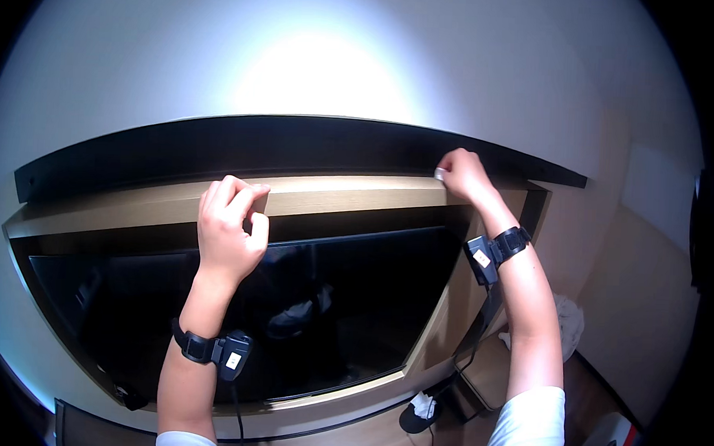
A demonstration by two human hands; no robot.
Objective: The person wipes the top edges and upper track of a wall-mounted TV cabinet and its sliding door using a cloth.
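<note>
My left hand [230, 224] is raised in front of the wooden frame's top ledge [358, 190], its fingers curled; whether anything is in them is hidden. Further right, my right hand [465, 173] has bent fingers around a small white piece [439, 174], just above the same ledge and in front of a long dark panel [312, 145]. Below the ledge, a flat-screen television [354, 293] sits inside the wooden frame. Each wrist wears a black strap with a small black device, the left one [234, 355] and the right one [481, 260], both with cables.
A pale wall [162, 63] rises behind the dark panel. Low down stands a round black tissue holder [418, 417] with white tissue, beside cables. At the lower right are a wooden surface [487, 369] and a whitish plastic bag or cloth [568, 328].
</note>
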